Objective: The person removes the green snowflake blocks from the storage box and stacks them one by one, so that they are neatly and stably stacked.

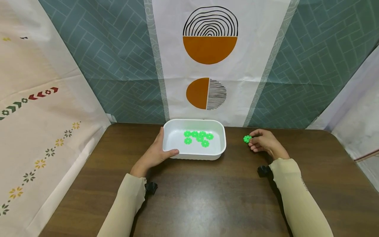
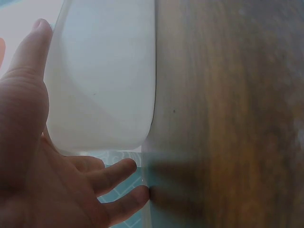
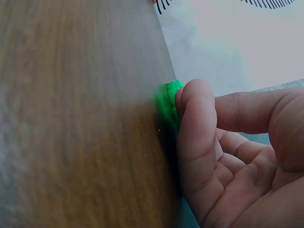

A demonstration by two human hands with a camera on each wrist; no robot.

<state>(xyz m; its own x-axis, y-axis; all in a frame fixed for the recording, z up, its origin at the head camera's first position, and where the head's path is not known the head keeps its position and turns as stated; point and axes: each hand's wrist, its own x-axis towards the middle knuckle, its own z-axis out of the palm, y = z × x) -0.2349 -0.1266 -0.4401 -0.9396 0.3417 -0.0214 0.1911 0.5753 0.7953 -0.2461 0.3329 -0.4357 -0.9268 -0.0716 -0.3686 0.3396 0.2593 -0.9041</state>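
Cream sleeves point(image 1: 297, 194) lie nearest you, above the dark brown wood-grain table point(image 1: 204, 197). Your left hand point(image 1: 154, 153) spreads loosely around the near left corner of the white, rounded rectangular tray point(image 1: 196, 157), where several loose green flower pieces point(image 1: 188, 141) lie. Well apart on the right, your right hand point(image 1: 264, 141) pinches a bright green, notched, flower-shaped disc point(image 1: 246, 139). It looks like light, stiff, rather slick plastic; hold it by its notched edge. Beyond rises a patterned teal-and-white sheet point(image 1: 118, 65).

Both sleeves point(image 1: 125, 199) are cream, the wrist cameras point(image 1: 152, 188) black.
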